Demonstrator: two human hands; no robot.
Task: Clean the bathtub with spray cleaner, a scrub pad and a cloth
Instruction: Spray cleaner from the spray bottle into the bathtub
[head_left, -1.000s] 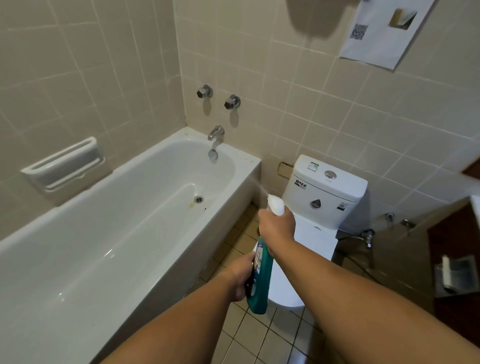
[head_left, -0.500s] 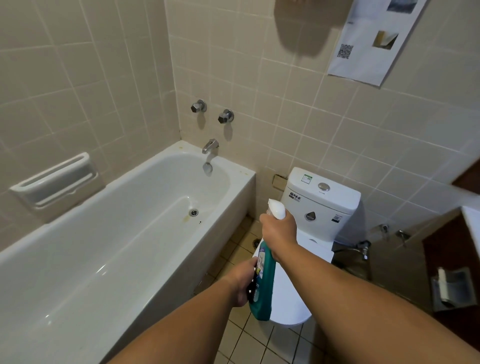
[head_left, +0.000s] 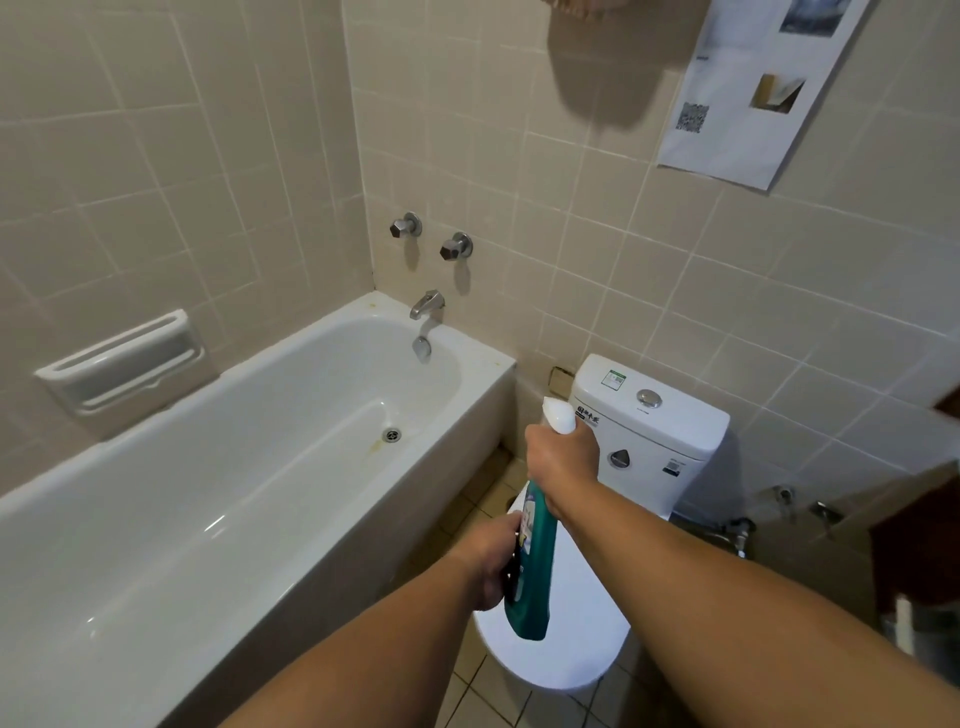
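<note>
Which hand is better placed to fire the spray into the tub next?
Right, probably. The right hand grips the spray bottle just under its white head; the left hand only holds the body lower down.

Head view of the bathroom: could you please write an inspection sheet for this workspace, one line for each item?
Surface: white bathtub, with a yellowish stain beside the drain.
Job's things: teal spray bottle held roughly upright; scrub pad and cloth not seen.
Clutter: nothing seen.
Hands: right hand grips the bottle's neck under the white spray head; left hand holds its body.
Cables: nothing seen.
Surroundings: tiled walls, two taps and a spout above the tub, soap holder, toilet with lid closed, paper sheet on the wall.
</note>
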